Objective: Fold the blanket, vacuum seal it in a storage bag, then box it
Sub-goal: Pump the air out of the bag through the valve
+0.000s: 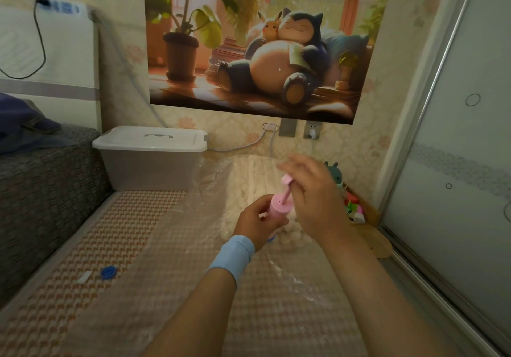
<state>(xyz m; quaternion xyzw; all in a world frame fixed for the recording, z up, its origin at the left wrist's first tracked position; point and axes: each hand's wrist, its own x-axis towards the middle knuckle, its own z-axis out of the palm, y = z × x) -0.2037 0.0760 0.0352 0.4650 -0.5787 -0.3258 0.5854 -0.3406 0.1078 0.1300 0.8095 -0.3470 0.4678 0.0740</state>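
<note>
Blanket [249, 190] folded inside storage bag [293, 279]; our left hand [255, 222] grips the pink pump [279, 209], our right hand [312, 190] its plunger [287, 182]; we judge sealing underway, box [149, 160] at eleven o'clock unfilled.

Surface: a bed [69, 315] covered by a woven mat [116, 235] in an orange-and-white pattern, filling the lower half of the frame.
Centre: a clear plastic storage bag [210, 179] lies flat on the mat and reaches from the middle down toward the lower edge; its plastic is wrinkled.
Inside the bag: a folded white blanket [249, 179], in the bag's upper part.
Lower left: a blue cap [108, 272] lies on the mat, with a small white clip [84, 277] just beside it on the left.
Upper left of the mat: a translucent storage box [149, 166] with its white lid [149, 138] on stands at the mat's far edge, against the wall.
</note>
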